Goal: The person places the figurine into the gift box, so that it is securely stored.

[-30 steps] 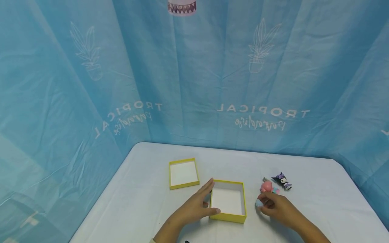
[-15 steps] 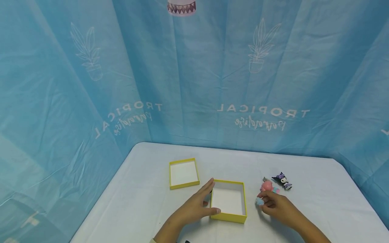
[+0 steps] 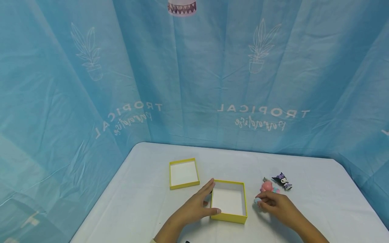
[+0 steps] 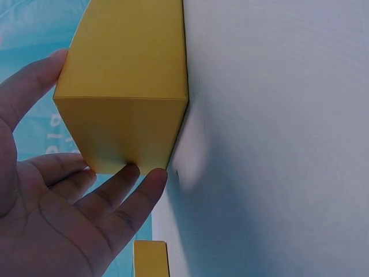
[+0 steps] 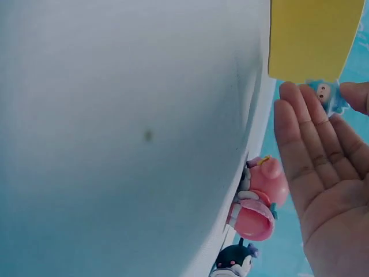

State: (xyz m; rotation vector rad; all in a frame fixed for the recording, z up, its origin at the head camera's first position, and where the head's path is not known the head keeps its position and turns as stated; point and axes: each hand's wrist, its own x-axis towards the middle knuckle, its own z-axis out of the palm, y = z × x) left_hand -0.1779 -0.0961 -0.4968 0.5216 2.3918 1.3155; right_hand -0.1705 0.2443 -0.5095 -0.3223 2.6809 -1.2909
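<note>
A square yellow box [image 3: 228, 218] with a white inside stands on the table with its top uncovered. My left hand [image 3: 196, 207] spans its left side, the fingers spread and fairly straight. In the left wrist view the fingertips touch the yellow wall [image 4: 121, 135] and the thumb meets an upper edge. To the right of the box, my right hand [image 3: 279, 206] pinches a small blue figurine [image 5: 327, 96] between thumb and fingers; a pale face shows on it in the right wrist view. Just behind that hand lies a pink figurine [image 3: 266, 186], partly covered by it.
A shallow yellow lid [image 3: 183, 185], white side up, lies at the back left of the box. A black and purple figurine [image 3: 283, 181] rests behind the pink one. White cloth covers the table [image 3: 133, 202], and a blue printed curtain [image 3: 197, 84] hangs behind.
The blue figurine has turned and shifted slightly within my right hand's fingers, and its visible part is smaller. My left hand and the box have hardly moved.
</note>
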